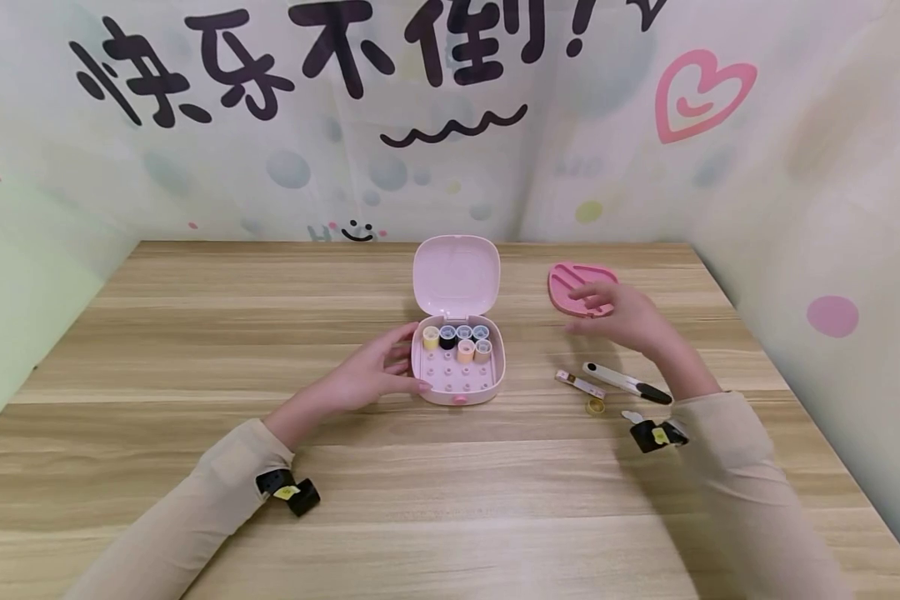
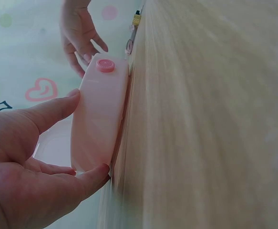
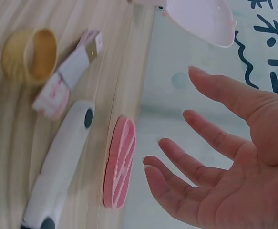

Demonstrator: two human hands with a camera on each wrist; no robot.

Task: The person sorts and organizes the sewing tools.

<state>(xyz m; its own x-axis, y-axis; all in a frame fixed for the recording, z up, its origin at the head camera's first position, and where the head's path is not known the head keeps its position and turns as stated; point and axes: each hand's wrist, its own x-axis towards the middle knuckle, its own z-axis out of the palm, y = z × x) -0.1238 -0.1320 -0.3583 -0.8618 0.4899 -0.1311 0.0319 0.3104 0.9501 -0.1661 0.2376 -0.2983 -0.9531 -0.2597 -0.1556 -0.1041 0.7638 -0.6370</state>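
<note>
Nearest the camera, your left sleeve and right sleeve come in from the lower edge, each with a black wrist camera at the cuff.

Pink box: flat on the wooden table, mid-width. Its lid stands hinged back, which leaves the interior facing you. Your left hand is spread about the left side, fingers curved against the wall, thumb on the front rim near the corner. Judgement: a steadying hold, suited to stopping a slide rather than lifting; force cannot be read.

Inside, six thread spools stand upright, four across the back row, two in the right half of the next. Nearer pegs are bare. Pegs presumably keep the spools from tipping; the back-first layout leaves the near positions unobstructed.

Your right hand is loosely open above the pink tray, fingers apart and slightly bent, nothing visible in them. Right wrist view: fingertips clear of the tray.

Nearer you lie a white tool with a dark end, a small pale strip and a gold ring. Likely set on that side for your right hand's convenience.
</note>
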